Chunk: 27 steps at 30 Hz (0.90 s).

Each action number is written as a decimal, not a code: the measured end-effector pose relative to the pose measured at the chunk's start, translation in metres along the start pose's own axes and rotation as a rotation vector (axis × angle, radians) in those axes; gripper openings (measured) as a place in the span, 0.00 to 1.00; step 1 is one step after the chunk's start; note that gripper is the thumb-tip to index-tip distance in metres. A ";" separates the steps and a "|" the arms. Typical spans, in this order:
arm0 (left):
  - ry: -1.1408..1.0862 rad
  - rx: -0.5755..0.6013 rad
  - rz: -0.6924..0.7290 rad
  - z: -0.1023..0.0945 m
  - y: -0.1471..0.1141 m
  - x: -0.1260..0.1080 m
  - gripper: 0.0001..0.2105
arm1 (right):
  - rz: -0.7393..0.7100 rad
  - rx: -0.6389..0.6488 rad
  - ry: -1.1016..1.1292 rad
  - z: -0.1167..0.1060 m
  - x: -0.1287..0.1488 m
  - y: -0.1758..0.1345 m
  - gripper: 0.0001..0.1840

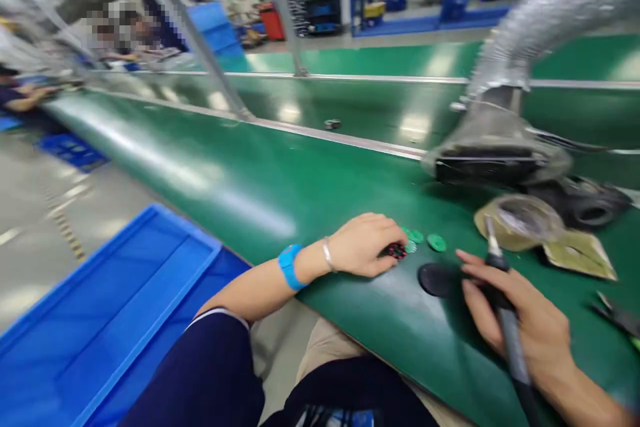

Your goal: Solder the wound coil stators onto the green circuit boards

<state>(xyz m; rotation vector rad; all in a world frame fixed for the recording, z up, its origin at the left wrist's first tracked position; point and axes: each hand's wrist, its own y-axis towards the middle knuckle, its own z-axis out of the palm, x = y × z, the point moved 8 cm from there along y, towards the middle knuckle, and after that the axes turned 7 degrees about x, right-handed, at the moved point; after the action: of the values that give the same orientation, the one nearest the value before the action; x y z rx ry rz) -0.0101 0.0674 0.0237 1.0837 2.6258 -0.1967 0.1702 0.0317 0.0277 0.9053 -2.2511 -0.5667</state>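
Observation:
My left hand (367,243), with a blue wristband and a bracelet behind it, rests low over the green bench. Its fingers curl round a small black round part with red spots (397,251). Just beyond those fingertips lie several small round green circuit boards, one of them a little apart (437,243). A flat black disc (434,279) sits on the bench between my two hands. In my right hand (543,327) is a soldering iron (513,337), its bare metal tip pointing up and away from me.
A roll of tape (520,220) and a yellowish packet (580,253) lie beyond my right hand, with pliers (617,317) at far right. A fume extraction hood (500,140) stands behind them. A blue bin (115,320) is at left. Other people sit further along the bench.

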 end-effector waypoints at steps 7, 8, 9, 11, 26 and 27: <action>-0.130 -0.202 0.145 0.003 0.006 -0.031 0.13 | 0.038 0.026 0.051 0.009 -0.001 0.004 0.14; -0.137 -0.211 0.132 0.007 0.010 -0.034 0.13 | 0.036 0.027 0.063 0.010 0.000 0.004 0.14; -0.135 -0.212 0.111 0.010 0.015 -0.036 0.13 | 0.037 0.026 0.068 0.009 0.000 0.003 0.14; -0.122 -0.202 0.055 0.017 0.023 -0.038 0.13 | 0.053 0.026 0.072 0.009 -0.001 0.002 0.14; -0.219 0.156 0.293 0.030 0.044 -0.042 0.14 | 0.151 0.078 0.066 0.009 -0.016 -0.005 0.15; -0.184 0.157 0.298 0.029 0.043 -0.044 0.14 | 0.149 0.082 0.060 0.012 -0.022 -0.012 0.17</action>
<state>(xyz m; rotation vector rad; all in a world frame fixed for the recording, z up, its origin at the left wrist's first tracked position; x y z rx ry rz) 0.0562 0.0619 0.0094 1.4192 2.2854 -0.4195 0.1796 0.0412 0.0031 0.7758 -2.2777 -0.3777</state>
